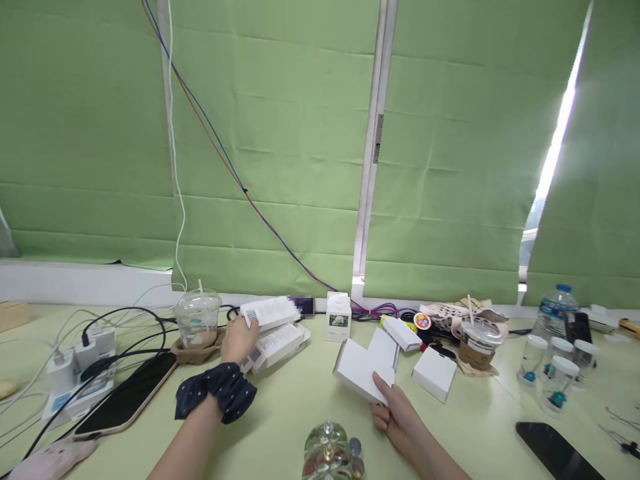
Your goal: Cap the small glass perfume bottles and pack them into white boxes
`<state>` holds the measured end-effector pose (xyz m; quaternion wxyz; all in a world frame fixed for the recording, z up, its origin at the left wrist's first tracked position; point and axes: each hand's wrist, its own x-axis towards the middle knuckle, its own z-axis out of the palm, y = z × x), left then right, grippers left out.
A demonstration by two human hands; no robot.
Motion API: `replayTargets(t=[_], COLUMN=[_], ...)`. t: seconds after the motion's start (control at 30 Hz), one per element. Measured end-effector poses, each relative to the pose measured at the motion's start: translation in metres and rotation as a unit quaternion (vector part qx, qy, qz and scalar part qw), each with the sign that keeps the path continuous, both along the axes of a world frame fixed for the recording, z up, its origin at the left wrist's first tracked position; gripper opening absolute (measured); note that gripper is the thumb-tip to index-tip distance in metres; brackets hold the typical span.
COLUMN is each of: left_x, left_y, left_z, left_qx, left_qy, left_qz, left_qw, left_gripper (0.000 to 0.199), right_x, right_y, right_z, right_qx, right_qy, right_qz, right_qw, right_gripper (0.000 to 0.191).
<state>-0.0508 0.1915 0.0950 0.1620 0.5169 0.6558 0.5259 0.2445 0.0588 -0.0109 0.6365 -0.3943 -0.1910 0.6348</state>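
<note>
1. Left hand (239, 340), a dark dotted scrunchie (219, 390) on its wrist: reaches toward the far edge of the desk (295, 407), fingers closed over the end of the top box of a stack of white boxes (273, 331).
2. Right hand (400, 413): near the desk's near edge, fingers and thumb clamped on the lower corner of a flat white box (361, 370), held tilted above the desk.
3. Clear plastic cup (197, 319): just left of the stack, in a brown holder.
4. Small white carton (338, 317): upright at the far edge, right of the stack.
5. Loose white boxes (434, 373): lying right of the held box.
6. Iced coffee cup (477, 341): beyond those boxes, toward the right.
7. Black phone (559, 450): flat at the near right corner.
8. Power strip (85, 363): left side, cables running from it.
</note>
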Motion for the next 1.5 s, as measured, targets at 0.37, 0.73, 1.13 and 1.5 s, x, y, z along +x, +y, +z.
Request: replayTargets(t=[0.37,0.73,1.13,1.5], left_x=[0.07,0.112,0.134,0.132], left_y=[-0.044,-0.07,-0.027,-0.035], left_z=[0.006,-0.017,-0.003,-0.016], left_qx=[0.045,-0.095,-0.009,-0.144], left_qy=[0.101,-0.027,-0.052,0.117], left_qz=[-0.347,-0.563,-0.453,-0.688], left_qw=[0.931,0.821,0.89,0.701], left_gripper=[0.057,0.036,0.072,0.082], right_x=[0.003,0.001,0.006,0.004], right_y=[-0.001,0.004,0.011,0.014], right_z=[0.002,0.0,-0.008,-0.01], right_qx=[0.002,0.016,0.033,0.091], right_qy=[-0.018,-0.029,-0.051,-0.019], right_qz=[0.027,0.06,0.101,0.157], right_qw=[0.999,0.998,0.993,0.983], right_gripper=[0.064,0.057,0.052,0.049])
